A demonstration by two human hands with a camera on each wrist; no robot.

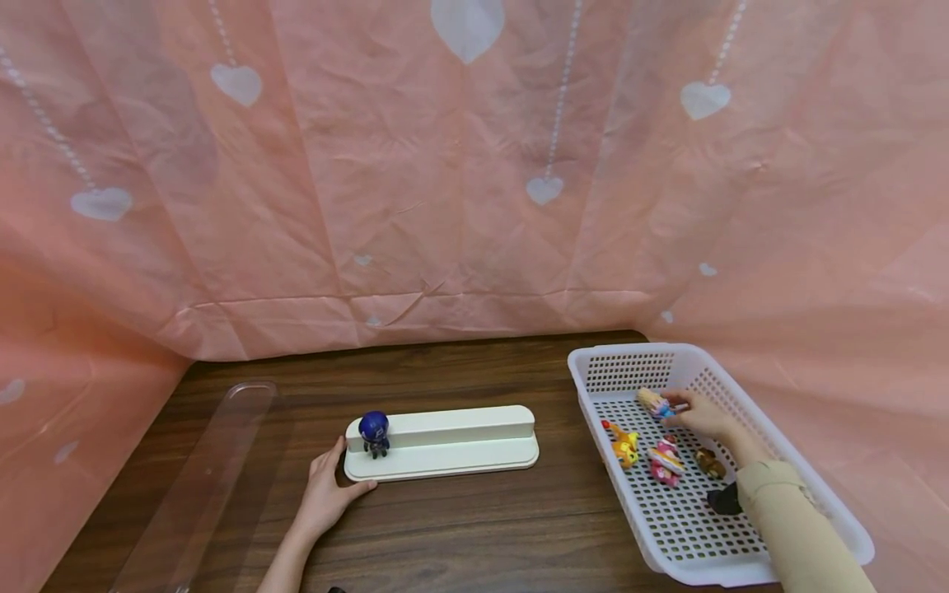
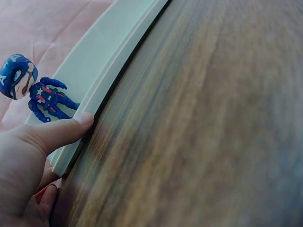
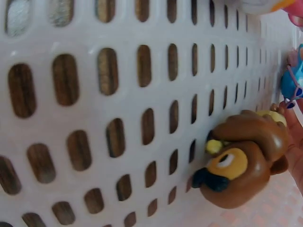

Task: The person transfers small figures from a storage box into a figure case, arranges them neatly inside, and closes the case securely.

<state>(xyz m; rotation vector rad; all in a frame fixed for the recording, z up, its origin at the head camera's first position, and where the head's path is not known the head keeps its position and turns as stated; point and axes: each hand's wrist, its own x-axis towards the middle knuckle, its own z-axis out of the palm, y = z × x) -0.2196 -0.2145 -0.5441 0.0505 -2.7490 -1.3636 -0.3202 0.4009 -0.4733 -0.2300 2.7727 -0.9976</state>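
Note:
A long cream display stand [image 1: 445, 461] with a raised back step lies on the table. My left hand [image 1: 326, 494] grips its left end, thumb along the front edge, as the left wrist view also shows. A figurine in a blue helmet and suit [image 2: 47, 97] stands upright on the lower step by that end. Inside the white basket, my right hand [image 1: 700, 414] holds a doll figurine with yellow hair and a blue dress [image 1: 656, 403] between its fingers. Near it lie an orange-yellow figurine [image 1: 625, 447], a pink figurine [image 1: 666, 463] and a brown animal figurine [image 3: 241, 165].
The white perforated basket [image 1: 638, 527] stands on the right of the wooden table [image 1: 474, 527]. A black item [image 1: 724, 500] lies in it beside my sleeve. On the left lies a long clear plastic cover [image 1: 200, 486]. Pink curtain [image 1: 445, 206] with hearts encloses the table.

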